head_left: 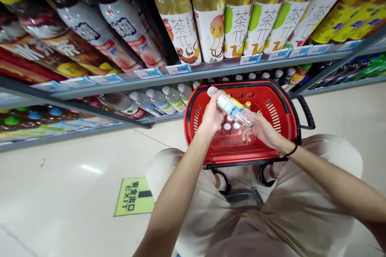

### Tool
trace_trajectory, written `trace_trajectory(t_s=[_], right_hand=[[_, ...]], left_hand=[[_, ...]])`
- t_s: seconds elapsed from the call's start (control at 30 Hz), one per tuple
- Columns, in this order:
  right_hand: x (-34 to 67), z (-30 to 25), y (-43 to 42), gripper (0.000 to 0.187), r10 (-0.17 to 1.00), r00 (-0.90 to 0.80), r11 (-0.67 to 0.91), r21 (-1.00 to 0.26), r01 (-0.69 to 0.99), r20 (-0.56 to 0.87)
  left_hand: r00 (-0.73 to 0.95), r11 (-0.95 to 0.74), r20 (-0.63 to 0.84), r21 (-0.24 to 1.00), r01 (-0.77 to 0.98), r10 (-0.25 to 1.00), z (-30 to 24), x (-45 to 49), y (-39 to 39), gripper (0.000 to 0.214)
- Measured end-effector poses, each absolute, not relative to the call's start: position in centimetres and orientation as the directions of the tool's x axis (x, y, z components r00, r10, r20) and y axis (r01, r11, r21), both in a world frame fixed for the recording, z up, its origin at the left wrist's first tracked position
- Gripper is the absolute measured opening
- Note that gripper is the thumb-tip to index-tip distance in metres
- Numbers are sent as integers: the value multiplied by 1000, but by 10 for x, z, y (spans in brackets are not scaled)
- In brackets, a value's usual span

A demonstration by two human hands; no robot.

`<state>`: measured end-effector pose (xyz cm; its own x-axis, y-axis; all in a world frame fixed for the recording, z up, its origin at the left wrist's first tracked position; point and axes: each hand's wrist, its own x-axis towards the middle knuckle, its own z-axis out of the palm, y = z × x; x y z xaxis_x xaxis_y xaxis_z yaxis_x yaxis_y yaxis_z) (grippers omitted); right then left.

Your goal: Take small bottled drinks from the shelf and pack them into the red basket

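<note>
The left hand (211, 117) wrapped its fingers round the cap end of a clear bottle (232, 107), and the right hand (263, 129) cupped its base. Beneath the fingers, a red basket (273, 109) already held other bottles (230, 127); this one was not yet inside.

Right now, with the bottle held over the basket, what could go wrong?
1. The clear bottle lies tilted between the left grip and right grip; if either loosens, it may drop onto the capped bottles below.
2. The red basket sits close to the lower shelf; nudging it could knock the shelf bottles.
</note>
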<state>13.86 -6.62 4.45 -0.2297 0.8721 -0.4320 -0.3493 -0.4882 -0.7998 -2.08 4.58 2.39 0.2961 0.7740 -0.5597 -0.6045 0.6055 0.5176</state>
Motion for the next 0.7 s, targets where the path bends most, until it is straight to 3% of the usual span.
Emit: trace_trajectory(t_s=[0.13,0.2,0.3,0.5,0.7], right_hand=[[142,44,-69,54,976,64,-207,-978,-39,-209],[146,46,-73,64,989,135,-86,-980,180,-62],[153,49,-78,75,992,102,28,-906,421,78],[158,47,-80,59,924,24,294,-751,591,381],[158,48,-78,62,935,-18,283,-716,638,354]], left_hand=[[322,612,-542,525,-592,776,35,-23,48,34],[310,601,-534,546,-583,786,37,-24,47,30],[304,594,-523,582,-555,796,35,-25,46,28],[325,614,-535,555,-561,780,26,-25,43,28],[304,577,-503,584,-571,809,33,-24,42,24]])
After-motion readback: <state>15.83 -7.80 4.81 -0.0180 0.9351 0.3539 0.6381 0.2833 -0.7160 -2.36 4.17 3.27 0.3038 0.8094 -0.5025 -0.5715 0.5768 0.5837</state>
